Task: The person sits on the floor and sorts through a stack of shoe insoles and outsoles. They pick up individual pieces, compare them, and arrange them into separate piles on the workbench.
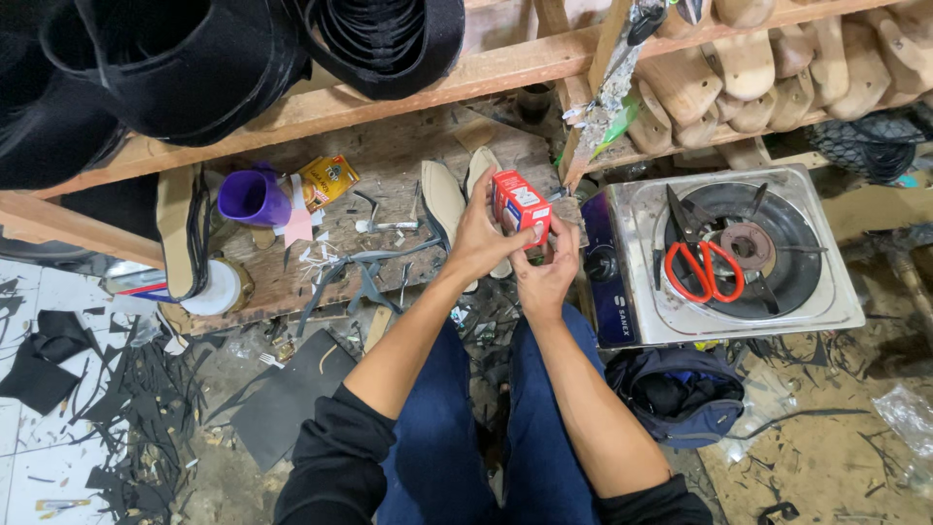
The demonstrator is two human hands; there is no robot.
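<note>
Head view: we hold the small red box (520, 208) at centre frame in both hands, left hand (479, 236) gripping its side, right hand (546, 277) pinching from below. Stove (836, 292) with red scissors (702, 262) sits at 3 o'clock, purple cup (251, 197) at 9 o'clock. We judge a steady left grip best while right fingers work the box end.

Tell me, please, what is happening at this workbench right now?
A seated person holds a small red box up in both hands: the left hand grips its side and the right hand supports it from below. To the right, a single-burner gas stove has red-handled scissors lying on it. A purple cup and shoe insoles lie on the wooden bench, with black scraps on the floor.
</note>
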